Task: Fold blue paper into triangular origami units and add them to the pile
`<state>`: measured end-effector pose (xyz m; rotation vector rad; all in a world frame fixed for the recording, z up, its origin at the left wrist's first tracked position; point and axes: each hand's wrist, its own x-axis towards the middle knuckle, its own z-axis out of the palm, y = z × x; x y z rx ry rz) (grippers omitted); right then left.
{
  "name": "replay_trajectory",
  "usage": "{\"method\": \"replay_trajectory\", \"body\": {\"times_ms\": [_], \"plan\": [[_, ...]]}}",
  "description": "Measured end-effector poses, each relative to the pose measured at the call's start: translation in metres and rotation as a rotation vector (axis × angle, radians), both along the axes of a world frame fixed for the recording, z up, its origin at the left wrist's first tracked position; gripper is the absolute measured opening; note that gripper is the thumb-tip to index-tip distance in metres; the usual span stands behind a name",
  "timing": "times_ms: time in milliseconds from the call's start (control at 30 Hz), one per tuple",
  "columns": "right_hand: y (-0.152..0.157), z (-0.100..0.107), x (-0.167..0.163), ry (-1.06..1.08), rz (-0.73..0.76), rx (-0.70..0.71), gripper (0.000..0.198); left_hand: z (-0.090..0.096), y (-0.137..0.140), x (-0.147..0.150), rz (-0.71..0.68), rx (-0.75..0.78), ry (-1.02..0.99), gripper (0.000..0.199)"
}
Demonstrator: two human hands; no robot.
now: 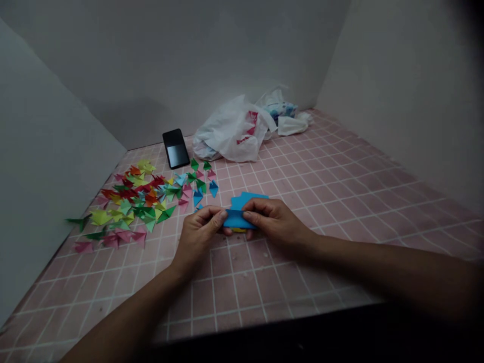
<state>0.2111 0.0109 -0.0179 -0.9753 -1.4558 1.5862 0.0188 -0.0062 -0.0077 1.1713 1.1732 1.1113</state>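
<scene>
A blue sheet of paper [239, 220] with a fold in it is stretched between my two hands, low over the table. My left hand [202, 229] pinches its left end between thumb and fingers. On the right end, my right hand [280, 224] has thumb and fingers closed in the same way. Just behind lie more blue paper sheets [251, 198], partly covered by my fingers. A bit of yellow shows beneath the held sheet; what it belongs to is hidden. Left of my hands spreads a pile of folded paper pieces [147, 212] in several colours.
A black phone [176, 148] leans against the back wall. Right of it sits a crumpled white plastic bag [236, 131] with red print. Farther right are a blue-and-white packet [282, 110] and white tissue [293, 126]. A pink checked cloth [340, 201] covers the table, with walls on three sides.
</scene>
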Motion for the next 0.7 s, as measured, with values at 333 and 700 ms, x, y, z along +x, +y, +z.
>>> {"method": "replay_trajectory", "body": {"times_ms": [333,700], "plan": [[-0.0014,0.001,-0.0001,0.015,0.005,-0.008,0.015,0.0034,0.0003,0.0015,0.026,0.079,0.115,0.017],[0.0009,0.0026,-0.0002,0.047,-0.031,-0.046,0.011,0.0066,-0.0004,0.0012,0.165,0.213,0.218,0.014]]}}
